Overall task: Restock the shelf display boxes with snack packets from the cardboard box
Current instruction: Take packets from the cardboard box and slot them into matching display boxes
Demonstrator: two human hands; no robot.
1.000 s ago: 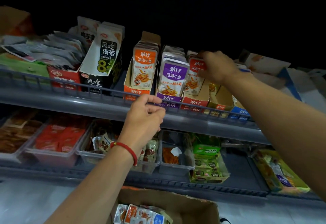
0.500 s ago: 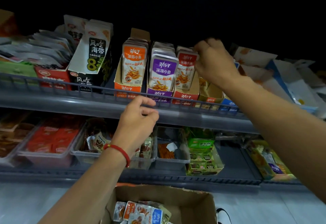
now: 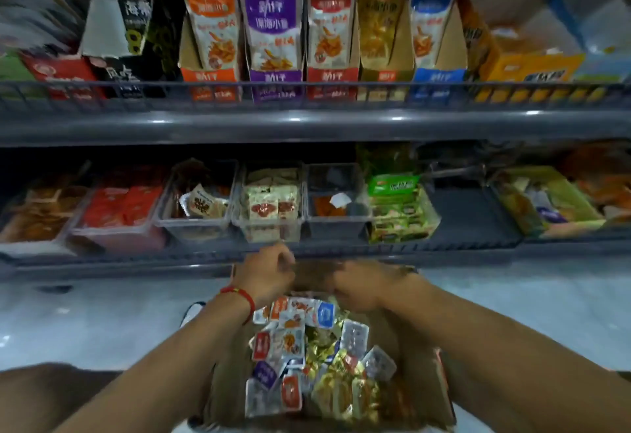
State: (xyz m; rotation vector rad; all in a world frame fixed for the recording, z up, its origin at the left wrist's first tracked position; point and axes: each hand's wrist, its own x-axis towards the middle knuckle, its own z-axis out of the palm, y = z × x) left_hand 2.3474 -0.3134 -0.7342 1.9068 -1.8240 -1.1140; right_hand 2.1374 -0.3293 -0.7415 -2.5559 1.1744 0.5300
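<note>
Shelving: grey upper shelf point(image 3: 307, 125) with a low rail, lower shelf point(image 3: 478, 248) beneath.
Floor: pale, glossy floor point(image 3: 102, 323).
Light: dim, small glints on the shelf edge.

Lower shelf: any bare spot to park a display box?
Yes: bare dark shelf floor between the green packet box and the yellow-green box. Left of it the clear bins sit side by side, crowded.
</note>
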